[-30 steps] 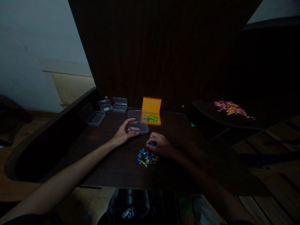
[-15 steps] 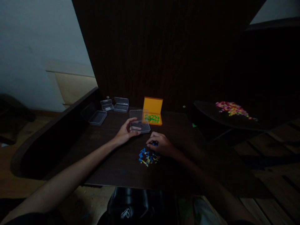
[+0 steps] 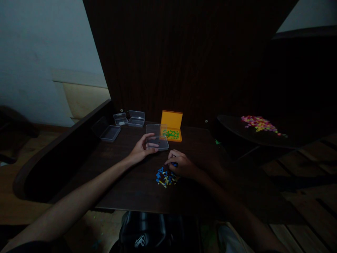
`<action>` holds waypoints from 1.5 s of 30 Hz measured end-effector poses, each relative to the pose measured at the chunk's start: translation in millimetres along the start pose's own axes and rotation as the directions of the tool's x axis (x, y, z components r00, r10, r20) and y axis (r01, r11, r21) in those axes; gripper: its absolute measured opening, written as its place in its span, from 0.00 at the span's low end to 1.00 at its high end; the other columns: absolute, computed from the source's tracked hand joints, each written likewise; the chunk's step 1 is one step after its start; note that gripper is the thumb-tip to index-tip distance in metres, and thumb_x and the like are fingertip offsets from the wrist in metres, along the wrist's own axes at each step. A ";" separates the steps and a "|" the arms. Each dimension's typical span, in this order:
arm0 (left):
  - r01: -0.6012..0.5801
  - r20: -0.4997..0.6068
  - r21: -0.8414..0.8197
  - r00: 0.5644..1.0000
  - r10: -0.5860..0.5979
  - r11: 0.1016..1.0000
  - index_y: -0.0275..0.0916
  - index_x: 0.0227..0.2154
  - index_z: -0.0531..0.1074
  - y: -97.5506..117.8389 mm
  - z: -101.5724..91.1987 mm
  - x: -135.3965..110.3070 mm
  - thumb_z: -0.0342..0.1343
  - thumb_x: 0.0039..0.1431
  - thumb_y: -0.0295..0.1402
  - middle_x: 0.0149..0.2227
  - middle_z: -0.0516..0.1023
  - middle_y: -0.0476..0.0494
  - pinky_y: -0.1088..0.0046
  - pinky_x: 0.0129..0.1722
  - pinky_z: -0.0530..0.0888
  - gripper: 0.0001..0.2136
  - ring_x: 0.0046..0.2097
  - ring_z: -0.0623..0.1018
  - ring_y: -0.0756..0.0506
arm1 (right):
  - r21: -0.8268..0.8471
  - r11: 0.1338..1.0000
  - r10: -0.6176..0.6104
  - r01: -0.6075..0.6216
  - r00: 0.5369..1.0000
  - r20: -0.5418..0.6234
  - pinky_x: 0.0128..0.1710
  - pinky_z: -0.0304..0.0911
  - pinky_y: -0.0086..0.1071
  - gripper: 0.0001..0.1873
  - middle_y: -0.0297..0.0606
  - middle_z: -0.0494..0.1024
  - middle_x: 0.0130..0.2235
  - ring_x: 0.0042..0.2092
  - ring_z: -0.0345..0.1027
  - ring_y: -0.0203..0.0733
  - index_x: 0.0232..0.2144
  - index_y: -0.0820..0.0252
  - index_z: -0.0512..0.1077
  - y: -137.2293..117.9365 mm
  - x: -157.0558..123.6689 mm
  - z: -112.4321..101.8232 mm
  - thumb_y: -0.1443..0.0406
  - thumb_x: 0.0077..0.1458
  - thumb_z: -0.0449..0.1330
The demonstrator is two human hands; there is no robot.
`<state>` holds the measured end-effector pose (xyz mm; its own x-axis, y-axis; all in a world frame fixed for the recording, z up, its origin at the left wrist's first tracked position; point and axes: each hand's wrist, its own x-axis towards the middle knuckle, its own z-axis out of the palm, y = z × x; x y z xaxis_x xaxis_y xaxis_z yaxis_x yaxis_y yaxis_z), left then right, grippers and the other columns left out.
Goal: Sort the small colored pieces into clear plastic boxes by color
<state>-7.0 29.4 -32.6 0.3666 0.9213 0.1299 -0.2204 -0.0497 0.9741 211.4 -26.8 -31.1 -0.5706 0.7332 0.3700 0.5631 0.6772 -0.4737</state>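
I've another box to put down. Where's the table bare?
Bare: right of the orange box to the table edge; also between the left hand and the back-left clear trays. Crowded: the middle, with clear box, right hand and piece pile.

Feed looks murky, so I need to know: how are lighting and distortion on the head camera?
Head view: very dim, no glare; the left hand gripping the clear case reads fairly well; the right hand over the coloured pieces sinks into shadow, its grip unreadable; the wide-angle lens bends lines near the edges.
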 end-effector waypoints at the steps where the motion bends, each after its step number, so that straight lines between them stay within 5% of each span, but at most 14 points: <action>1: 0.005 0.001 0.000 1.000 -0.005 1.000 0.41 0.50 0.62 0.0 0.0 0.1 0.67 0.40 0.25 0.53 0.66 0.38 0.69 0.41 0.76 0.32 0.40 0.79 0.48 | -0.006 1.000 0.012 -0.012 1.000 -0.008 0.37 0.62 0.32 0.12 0.36 0.70 0.31 0.35 0.65 0.38 0.31 0.59 0.77 -0.8 0.2 -1.0 0.75 0.48 0.58; 6: 0.000 0.006 0.002 1.000 0.000 1.000 0.40 0.50 0.62 -0.4 -0.7 0.9 0.68 0.40 0.26 0.52 0.67 0.39 0.69 0.41 0.76 0.32 0.40 0.78 0.49 | -0.020 0.992 0.123 -0.124 0.991 -0.051 0.36 0.62 0.31 0.03 0.36 0.70 0.31 0.34 0.65 0.37 0.27 0.60 0.76 -6.4 2.9 -2.1 0.68 0.50 0.62; 10: -0.022 0.000 0.006 1.000 0.022 1.000 0.40 0.50 0.62 0.4 -2.0 2.0 0.67 0.40 0.26 0.52 0.67 0.39 0.69 0.41 0.76 0.32 0.40 0.78 0.49 | -0.022 0.986 0.163 -0.163 0.987 -0.014 0.35 0.61 0.31 0.05 0.35 0.71 0.31 0.34 0.66 0.36 0.26 0.59 0.76 -6.1 3.8 1.3 0.63 0.49 0.66; 45: 0.011 -0.022 0.020 1.000 -0.011 1.000 0.39 0.49 0.62 4.2 -8.2 7.4 0.67 0.40 0.24 0.53 0.67 0.37 0.68 0.43 0.76 0.31 0.39 0.79 0.49 | -0.092 0.985 0.152 -0.144 0.985 0.081 0.36 0.60 0.30 0.03 0.35 0.73 0.30 0.36 0.65 0.37 0.30 0.58 0.77 2.6 10.0 -0.8 0.66 0.51 0.64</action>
<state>-12.7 39.2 -29.1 0.3494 0.9299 0.1152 -0.1985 -0.0467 0.9790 207.6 -17.7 -28.0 -0.5253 0.8198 0.2278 0.6922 0.5674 -0.4460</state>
